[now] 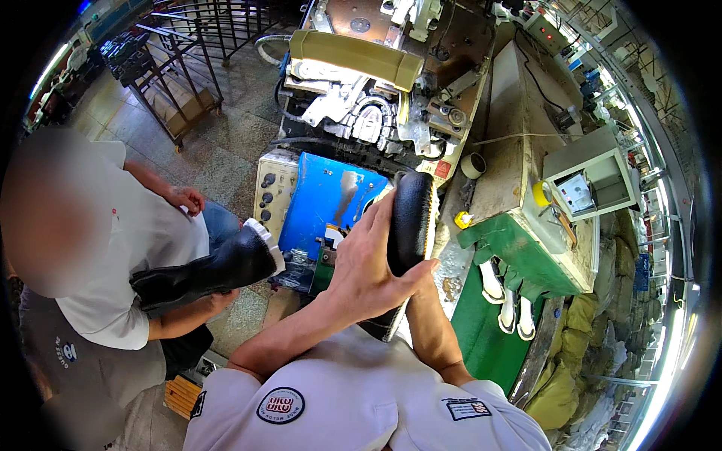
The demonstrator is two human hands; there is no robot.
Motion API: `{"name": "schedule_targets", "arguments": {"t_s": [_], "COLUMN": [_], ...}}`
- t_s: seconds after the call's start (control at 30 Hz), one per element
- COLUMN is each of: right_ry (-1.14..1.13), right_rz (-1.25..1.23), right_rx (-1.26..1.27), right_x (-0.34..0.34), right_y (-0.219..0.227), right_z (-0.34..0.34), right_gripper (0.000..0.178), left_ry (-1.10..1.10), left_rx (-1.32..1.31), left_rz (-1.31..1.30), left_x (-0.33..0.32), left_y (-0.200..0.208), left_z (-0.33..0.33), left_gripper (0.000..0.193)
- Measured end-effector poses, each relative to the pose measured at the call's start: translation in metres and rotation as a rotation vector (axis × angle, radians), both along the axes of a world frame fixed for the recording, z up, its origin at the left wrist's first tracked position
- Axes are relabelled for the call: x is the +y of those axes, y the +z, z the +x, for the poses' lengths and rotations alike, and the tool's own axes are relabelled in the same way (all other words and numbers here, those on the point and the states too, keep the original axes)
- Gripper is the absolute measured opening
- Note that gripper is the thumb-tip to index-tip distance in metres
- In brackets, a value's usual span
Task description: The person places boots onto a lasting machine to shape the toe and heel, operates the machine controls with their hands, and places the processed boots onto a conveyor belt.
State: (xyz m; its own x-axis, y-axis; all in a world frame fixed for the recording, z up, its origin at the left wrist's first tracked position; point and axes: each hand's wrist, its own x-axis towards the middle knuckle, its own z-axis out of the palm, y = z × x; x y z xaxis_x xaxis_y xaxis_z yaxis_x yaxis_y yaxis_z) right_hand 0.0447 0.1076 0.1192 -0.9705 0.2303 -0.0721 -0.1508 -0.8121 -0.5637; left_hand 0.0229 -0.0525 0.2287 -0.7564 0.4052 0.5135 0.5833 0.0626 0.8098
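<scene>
A black leather boot (411, 225) with a pale stitched edge is held up before my chest, its toe end pointing away from me. My left hand (367, 259) is closed on its left side, fingers stretched forward along it and thumb lying across the leather. From the other side, my right hand (430, 289) holds the boot; its fingers are hidden behind it. Just beyond the boot stands a shoe machine (368, 124) with metal clamps, a tan upper bar and a blue panel (331, 199).
At my left sits a co-worker (150, 240) with a black boot (210, 267) lined in white fleece. A control box (274, 188) adjoins the blue panel. To the right are a green-covered bench (489, 331) with several white pieces, yellow tape (541, 193) and a metal box (594, 177).
</scene>
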Motion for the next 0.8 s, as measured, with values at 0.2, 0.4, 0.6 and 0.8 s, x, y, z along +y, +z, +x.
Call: {"name": "schedule_targets", "arguments": {"t_s": [0.2,0.4,0.6,0.8], "right_ry": [0.182,0.304,0.370,0.237], "right_rz": [-0.107,-0.167,-0.026,0.741], "right_rx": [0.095,0.166,0.231,0.247], "right_x": [-0.025,-0.034,-0.032,-0.028], "right_y": [0.017,0.027,0.041,0.057], "right_z": [0.000,-0.012,-0.030,-0.041], "right_gripper": [0.081,0.085,0.090,0.107], "left_ry": [0.165,0.155,-0.018,-0.172], "left_rx": [-0.033,-0.113,-0.303,-0.620], "left_rz": [-0.046,0.062,0.374,0.673], "left_x": [0.001,-0.012,-0.037,-0.050], "left_y": [-0.009,-0.017,-0.033,-0.045], "left_z": [0.004,0.001,0.001,-0.009], "left_gripper": [0.082,0.081,0.077,0.068]}}
